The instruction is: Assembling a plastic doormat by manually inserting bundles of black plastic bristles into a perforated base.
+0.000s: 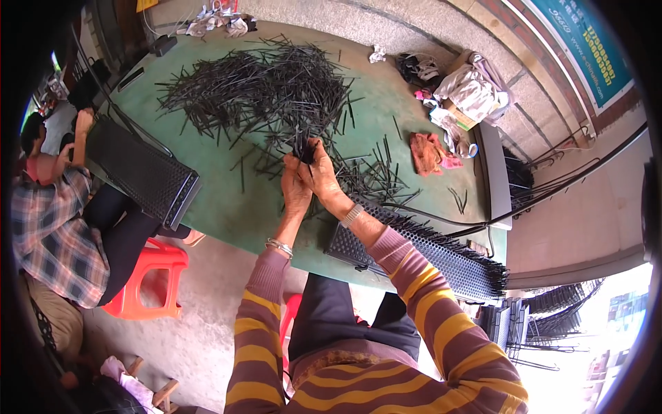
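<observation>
Because the black strip pile [276, 86] sits loose on the tabletop [214, 200], left hand [296, 185] and right hand [320, 172] meet at its near edge, probably to keep reach short. Right grip is clamped on a small bunch of strips [302, 148]; left presses alongside, fingers partly hidden, can't tell its closure. Perforated black rack [414, 252] lies nearside-right of the pile, apparently for easy access.

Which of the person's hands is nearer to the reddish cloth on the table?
Right. The right hand is to the left of the reddish cloth; the left hand is farther left, against the right hand.
</observation>
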The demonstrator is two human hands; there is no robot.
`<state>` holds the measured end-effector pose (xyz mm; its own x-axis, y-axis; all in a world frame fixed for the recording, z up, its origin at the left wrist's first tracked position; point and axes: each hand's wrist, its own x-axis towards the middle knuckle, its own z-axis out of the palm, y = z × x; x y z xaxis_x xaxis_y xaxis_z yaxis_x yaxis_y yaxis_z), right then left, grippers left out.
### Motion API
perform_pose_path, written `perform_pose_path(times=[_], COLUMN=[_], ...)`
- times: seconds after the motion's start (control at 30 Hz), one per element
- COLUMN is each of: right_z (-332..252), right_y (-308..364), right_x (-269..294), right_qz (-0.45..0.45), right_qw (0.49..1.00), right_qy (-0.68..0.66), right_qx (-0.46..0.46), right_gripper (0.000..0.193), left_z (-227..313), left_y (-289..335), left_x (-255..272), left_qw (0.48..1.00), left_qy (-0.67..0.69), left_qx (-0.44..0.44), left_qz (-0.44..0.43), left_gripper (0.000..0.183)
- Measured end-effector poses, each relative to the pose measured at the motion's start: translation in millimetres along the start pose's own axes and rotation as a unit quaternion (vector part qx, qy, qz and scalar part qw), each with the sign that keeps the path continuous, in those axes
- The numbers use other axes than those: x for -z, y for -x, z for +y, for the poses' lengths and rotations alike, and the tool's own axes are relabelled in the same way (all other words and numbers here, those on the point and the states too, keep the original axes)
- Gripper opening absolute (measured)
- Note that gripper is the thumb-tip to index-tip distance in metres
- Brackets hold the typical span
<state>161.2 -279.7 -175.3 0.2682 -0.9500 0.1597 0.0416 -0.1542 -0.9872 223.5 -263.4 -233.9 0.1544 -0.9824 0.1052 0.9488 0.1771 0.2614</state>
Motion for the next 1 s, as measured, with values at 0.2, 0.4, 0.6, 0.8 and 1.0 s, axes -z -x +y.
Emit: perform_pose_path(times=[0.2,0.4,0.6,0.8,1.0], right_z=[-49.1,-54.4,-51.7,-47.5,-48.6], right_y=[4.3,2.8,-9.3,-19.9,-29.1], right_x=[-5.6,-14.7,-7.2,-8.9,-10.5], right_qz=[0.053,0.085,0.144,0.126,0.154], right_qw=[0.990,0.994,0.921,0.964,0.972], right_qy=[0.062,-0.044,0.258,0.180,0.143], right_qx=[0.117,0.047,0.253,0.148,0.106], right_gripper=[0.059,0.030,0.032,0.038,0.043], left_z=[14.4,4.2,7.2,5.7,20.5], left_y=[13.6,13.8,22.9,11.8,10.4], left_x=[-38.7,-24.2,-22.0,-8.2,-25.9], left_qw=[0.768,0.814,0.803,0.653,0.589], left_qy=[-0.621,-0.564,-0.588,-0.710,-0.758], left_qx=[-0.154,-0.125,-0.044,-0.259,-0.282], left_qz=[0.038,0.066,0.090,0.049,0.011], left_gripper=[0.042,0.039,0.028,0.024,0.022])
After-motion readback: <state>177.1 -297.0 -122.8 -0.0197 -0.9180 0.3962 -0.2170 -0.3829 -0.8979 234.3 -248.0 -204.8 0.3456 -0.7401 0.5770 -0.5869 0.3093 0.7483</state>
